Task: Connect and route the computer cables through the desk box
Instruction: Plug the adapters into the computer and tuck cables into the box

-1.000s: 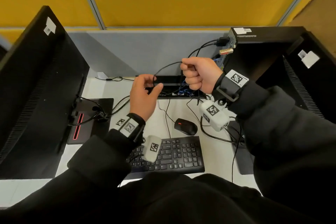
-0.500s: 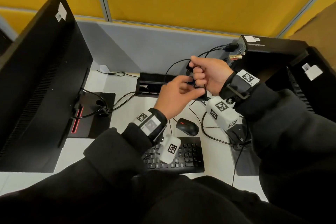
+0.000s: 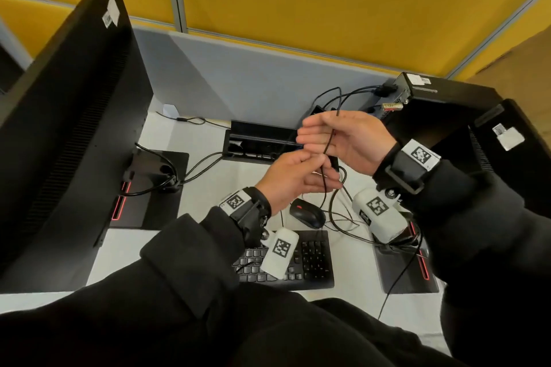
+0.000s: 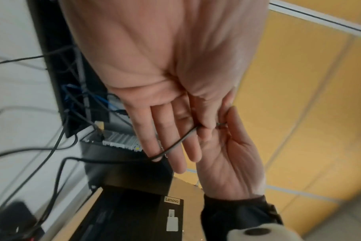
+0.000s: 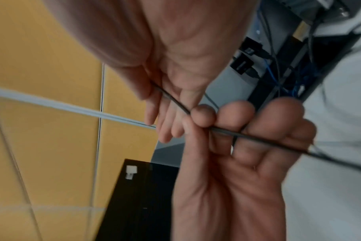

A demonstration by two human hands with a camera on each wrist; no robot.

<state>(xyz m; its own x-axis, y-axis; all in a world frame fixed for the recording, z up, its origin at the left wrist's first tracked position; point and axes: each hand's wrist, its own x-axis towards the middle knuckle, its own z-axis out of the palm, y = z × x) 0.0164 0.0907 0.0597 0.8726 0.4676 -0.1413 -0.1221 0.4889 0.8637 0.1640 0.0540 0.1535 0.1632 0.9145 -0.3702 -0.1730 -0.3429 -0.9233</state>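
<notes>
Cable (image 3: 329,140) crosses right fingers (image 3: 310,137); left fingers (image 3: 316,164) pinch it.

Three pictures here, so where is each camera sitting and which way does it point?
Head: worn on the head, looks down at the white desk; both hands and dark sleeves show.
Left wrist: looks along the left hand at its fingers pinching the thin black cable.
Right wrist: looks along the right hand, its fingers loose, towards the left hand.
Shared: all three show both hands and that cable.
</notes>
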